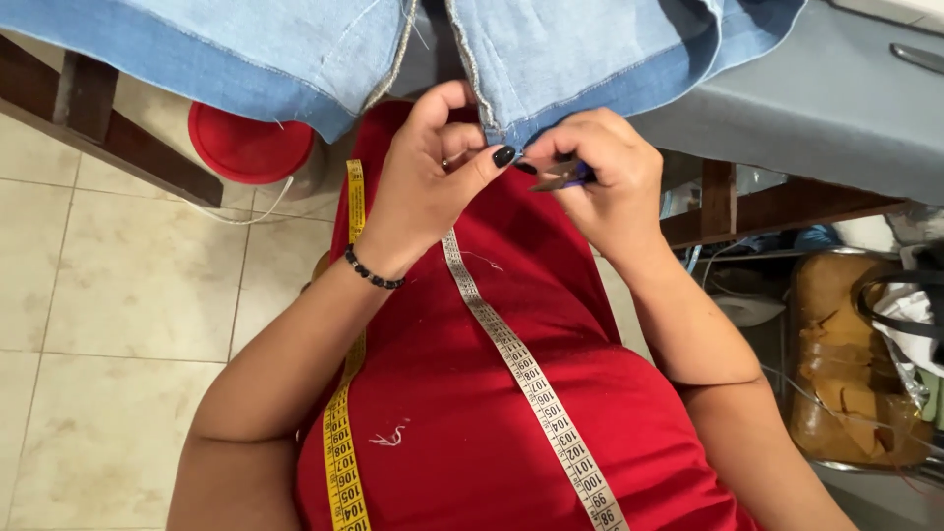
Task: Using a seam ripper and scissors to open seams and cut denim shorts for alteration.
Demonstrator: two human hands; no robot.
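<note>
A light blue denim garment (551, 49) hangs over the table edge toward my lap. My left hand (428, 172) pinches its hemmed corner between thumb and fingers; the nails are dark and a black bead bracelet sits on the wrist. My right hand (605, 177) is closed around a small cutting tool (562, 175) with a blue handle and metal tip, its point right at the denim corner beside my left thumb. A measuring tape (511, 359), yellow on one strand and white on the other, hangs around my neck over my red top.
A grey-covered table (836, 108) on a wooden frame extends to the right. A red round lid (246, 143) sits on a container on the tiled floor (118, 295) at left. A clear plastic bin (846, 383) with brown material stands at right. Loose thread bits lie on my top.
</note>
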